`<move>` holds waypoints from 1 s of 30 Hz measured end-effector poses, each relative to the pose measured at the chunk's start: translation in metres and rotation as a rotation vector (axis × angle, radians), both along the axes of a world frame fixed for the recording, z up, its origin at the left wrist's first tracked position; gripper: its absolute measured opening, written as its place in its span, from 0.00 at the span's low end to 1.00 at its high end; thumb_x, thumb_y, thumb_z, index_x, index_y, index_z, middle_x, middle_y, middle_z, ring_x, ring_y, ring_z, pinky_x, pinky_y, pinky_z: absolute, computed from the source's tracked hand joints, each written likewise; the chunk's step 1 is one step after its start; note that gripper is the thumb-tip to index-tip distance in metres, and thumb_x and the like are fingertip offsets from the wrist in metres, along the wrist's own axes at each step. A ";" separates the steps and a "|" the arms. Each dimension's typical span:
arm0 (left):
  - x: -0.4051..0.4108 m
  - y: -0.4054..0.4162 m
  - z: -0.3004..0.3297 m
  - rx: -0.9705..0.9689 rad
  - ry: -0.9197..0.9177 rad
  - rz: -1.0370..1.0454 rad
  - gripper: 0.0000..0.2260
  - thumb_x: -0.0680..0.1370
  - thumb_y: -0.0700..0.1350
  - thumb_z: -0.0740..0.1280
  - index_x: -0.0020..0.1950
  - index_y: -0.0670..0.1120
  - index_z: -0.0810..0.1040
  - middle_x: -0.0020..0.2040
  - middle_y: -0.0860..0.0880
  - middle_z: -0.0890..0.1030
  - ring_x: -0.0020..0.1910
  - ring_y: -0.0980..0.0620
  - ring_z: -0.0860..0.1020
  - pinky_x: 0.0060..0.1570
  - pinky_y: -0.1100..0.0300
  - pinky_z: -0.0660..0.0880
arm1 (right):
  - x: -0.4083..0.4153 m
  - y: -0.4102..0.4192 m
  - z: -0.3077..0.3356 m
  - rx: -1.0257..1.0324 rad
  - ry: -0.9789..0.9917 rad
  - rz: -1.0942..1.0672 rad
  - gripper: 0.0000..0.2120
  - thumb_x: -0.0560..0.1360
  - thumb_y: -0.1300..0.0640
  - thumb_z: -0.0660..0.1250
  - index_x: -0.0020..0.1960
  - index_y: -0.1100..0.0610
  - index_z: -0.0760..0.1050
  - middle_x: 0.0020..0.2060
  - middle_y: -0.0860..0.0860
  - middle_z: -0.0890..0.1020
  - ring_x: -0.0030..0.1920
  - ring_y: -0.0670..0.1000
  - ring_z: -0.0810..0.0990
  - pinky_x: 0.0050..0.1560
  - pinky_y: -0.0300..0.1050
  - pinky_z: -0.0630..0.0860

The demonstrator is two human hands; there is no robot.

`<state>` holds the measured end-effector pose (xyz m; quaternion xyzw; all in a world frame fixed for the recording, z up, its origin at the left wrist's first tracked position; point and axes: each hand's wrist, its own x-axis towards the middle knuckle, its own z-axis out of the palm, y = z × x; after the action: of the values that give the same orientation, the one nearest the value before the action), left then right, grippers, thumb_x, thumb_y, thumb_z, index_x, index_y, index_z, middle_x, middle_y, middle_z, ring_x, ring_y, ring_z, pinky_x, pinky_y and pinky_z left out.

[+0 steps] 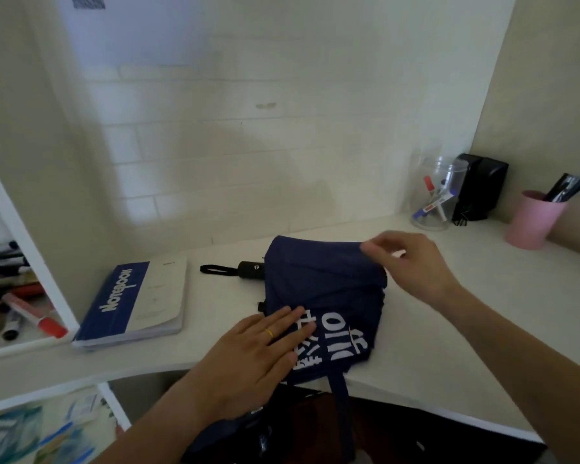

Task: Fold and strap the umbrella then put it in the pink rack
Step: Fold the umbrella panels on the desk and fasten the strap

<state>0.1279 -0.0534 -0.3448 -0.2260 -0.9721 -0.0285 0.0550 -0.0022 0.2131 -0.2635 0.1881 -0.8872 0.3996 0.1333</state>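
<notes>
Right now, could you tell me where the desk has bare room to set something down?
Bare patches: between the umbrella and the pink cup, right of the right hand; also behind the notebook toward the wall. Crowded: the back right corner, with the clear jar and black box.

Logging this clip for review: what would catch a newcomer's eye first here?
The navy umbrella with white lettering lies collapsed mid-desk, its black handle pointing left. The left hand presses flat on the printed fabric while the right hand pinches a fold at the far edge. A blue notebook lies to the left, and a pink cup of pens stands at the far right.
</notes>
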 end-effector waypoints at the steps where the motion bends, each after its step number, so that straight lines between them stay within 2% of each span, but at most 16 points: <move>1: 0.000 0.000 0.000 0.013 0.004 0.000 0.23 0.85 0.59 0.40 0.80 0.65 0.40 0.82 0.62 0.39 0.79 0.65 0.37 0.78 0.60 0.38 | -0.020 -0.006 0.012 0.012 -0.084 -0.105 0.17 0.77 0.41 0.68 0.57 0.52 0.83 0.52 0.46 0.85 0.53 0.47 0.82 0.53 0.38 0.74; 2: 0.001 0.000 0.000 0.022 0.008 -0.001 0.22 0.85 0.59 0.41 0.80 0.66 0.40 0.82 0.63 0.39 0.79 0.66 0.36 0.78 0.60 0.37 | -0.040 -0.011 0.019 0.054 -0.227 -0.153 0.24 0.77 0.39 0.66 0.61 0.56 0.80 0.57 0.50 0.83 0.56 0.52 0.80 0.57 0.45 0.74; 4: 0.000 0.001 0.000 0.031 0.003 -0.004 0.22 0.85 0.59 0.41 0.79 0.67 0.38 0.81 0.65 0.37 0.78 0.67 0.35 0.79 0.59 0.38 | -0.067 -0.021 0.021 0.073 -0.572 -0.135 0.28 0.75 0.38 0.69 0.62 0.61 0.77 0.58 0.53 0.80 0.55 0.56 0.78 0.55 0.49 0.73; 5: -0.001 0.001 -0.001 0.033 -0.001 -0.004 0.22 0.85 0.59 0.40 0.79 0.68 0.38 0.80 0.65 0.37 0.78 0.67 0.35 0.79 0.58 0.38 | -0.074 -0.025 0.021 0.063 -0.656 -0.094 0.25 0.74 0.42 0.72 0.60 0.62 0.79 0.58 0.55 0.81 0.53 0.55 0.78 0.53 0.49 0.74; 6: -0.002 0.001 0.000 0.034 0.000 -0.005 0.22 0.85 0.60 0.40 0.79 0.68 0.38 0.80 0.65 0.37 0.78 0.67 0.35 0.79 0.58 0.39 | -0.078 -0.028 0.021 0.052 -0.651 -0.046 0.20 0.73 0.47 0.75 0.57 0.61 0.81 0.57 0.56 0.83 0.51 0.54 0.78 0.51 0.48 0.74; 8: -0.005 -0.001 -0.001 0.037 0.018 -0.014 0.22 0.85 0.60 0.40 0.79 0.68 0.39 0.81 0.64 0.38 0.78 0.66 0.36 0.80 0.57 0.40 | -0.081 -0.032 0.029 -0.013 -0.517 0.025 0.11 0.74 0.57 0.75 0.53 0.60 0.84 0.52 0.56 0.85 0.52 0.55 0.80 0.50 0.45 0.75; 10: -0.007 -0.003 -0.003 0.041 0.030 -0.025 0.23 0.85 0.60 0.40 0.80 0.67 0.41 0.82 0.63 0.40 0.79 0.65 0.38 0.79 0.58 0.42 | -0.074 -0.033 0.041 -0.198 -0.424 0.142 0.05 0.75 0.60 0.74 0.50 0.59 0.84 0.48 0.55 0.85 0.53 0.55 0.82 0.50 0.44 0.78; 13: -0.008 -0.005 -0.006 0.041 0.048 -0.033 0.23 0.85 0.59 0.41 0.81 0.65 0.43 0.82 0.61 0.41 0.80 0.65 0.39 0.79 0.59 0.42 | -0.048 -0.020 0.060 -0.397 -0.435 0.396 0.04 0.77 0.63 0.71 0.49 0.56 0.79 0.48 0.56 0.83 0.49 0.53 0.82 0.51 0.45 0.80; 15: -0.008 -0.006 -0.008 0.048 0.050 -0.027 0.23 0.85 0.59 0.42 0.81 0.65 0.44 0.82 0.61 0.41 0.80 0.64 0.40 0.78 0.60 0.41 | -0.025 -0.010 0.065 -0.313 -0.358 0.444 0.08 0.74 0.65 0.74 0.48 0.56 0.77 0.48 0.54 0.84 0.48 0.52 0.83 0.51 0.46 0.80; 19: -0.009 -0.005 -0.009 0.035 0.059 -0.017 0.23 0.85 0.58 0.42 0.81 0.64 0.45 0.83 0.61 0.42 0.80 0.64 0.40 0.79 0.58 0.44 | 0.021 -0.004 0.055 -0.086 -0.055 0.325 0.21 0.67 0.66 0.80 0.56 0.53 0.79 0.47 0.47 0.86 0.44 0.48 0.84 0.45 0.41 0.82; 22: -0.007 -0.002 -0.007 0.046 0.073 -0.006 0.23 0.85 0.57 0.43 0.82 0.63 0.48 0.83 0.59 0.46 0.81 0.62 0.44 0.79 0.57 0.44 | 0.051 -0.003 0.030 0.136 0.264 0.252 0.15 0.68 0.62 0.79 0.51 0.48 0.84 0.40 0.37 0.84 0.39 0.39 0.81 0.42 0.28 0.72; 23: -0.007 -0.002 -0.008 0.054 0.093 -0.008 0.23 0.85 0.57 0.43 0.82 0.62 0.50 0.83 0.58 0.48 0.81 0.60 0.46 0.79 0.57 0.45 | 0.060 -0.002 0.019 0.206 0.357 0.252 0.13 0.68 0.61 0.79 0.49 0.47 0.85 0.39 0.34 0.81 0.38 0.37 0.78 0.44 0.27 0.71; 24: -0.007 -0.002 -0.009 0.066 0.131 -0.014 0.23 0.85 0.56 0.44 0.82 0.61 0.54 0.83 0.56 0.52 0.82 0.58 0.50 0.80 0.56 0.46 | 0.068 -0.003 0.008 0.276 0.428 0.266 0.11 0.69 0.59 0.79 0.47 0.46 0.85 0.39 0.32 0.80 0.39 0.36 0.76 0.45 0.31 0.72; 26: -0.004 0.001 -0.009 0.097 0.199 -0.033 0.21 0.86 0.54 0.48 0.79 0.58 0.63 0.81 0.52 0.62 0.79 0.53 0.60 0.79 0.53 0.53 | 0.080 -0.007 -0.017 0.397 0.523 0.310 0.08 0.70 0.58 0.78 0.47 0.47 0.85 0.41 0.35 0.82 0.42 0.43 0.78 0.45 0.40 0.77; 28: 0.000 0.004 -0.010 0.166 0.254 -0.056 0.16 0.85 0.51 0.54 0.69 0.53 0.76 0.72 0.49 0.73 0.71 0.49 0.69 0.74 0.51 0.63 | 0.087 -0.011 -0.040 0.471 0.572 0.341 0.07 0.70 0.57 0.77 0.46 0.48 0.86 0.42 0.41 0.84 0.43 0.49 0.79 0.42 0.45 0.78; 30: 0.005 0.007 -0.012 0.258 0.330 -0.035 0.10 0.82 0.50 0.61 0.57 0.51 0.81 0.62 0.49 0.78 0.63 0.49 0.73 0.67 0.51 0.71 | 0.089 -0.014 -0.059 0.528 0.587 0.350 0.08 0.69 0.58 0.78 0.46 0.49 0.86 0.44 0.44 0.83 0.43 0.50 0.79 0.39 0.46 0.78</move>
<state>0.1326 -0.0464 -0.3563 -0.2356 -0.9342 -0.1161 0.2415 0.0864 0.1995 -0.3221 0.4693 -0.8381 0.1049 0.2576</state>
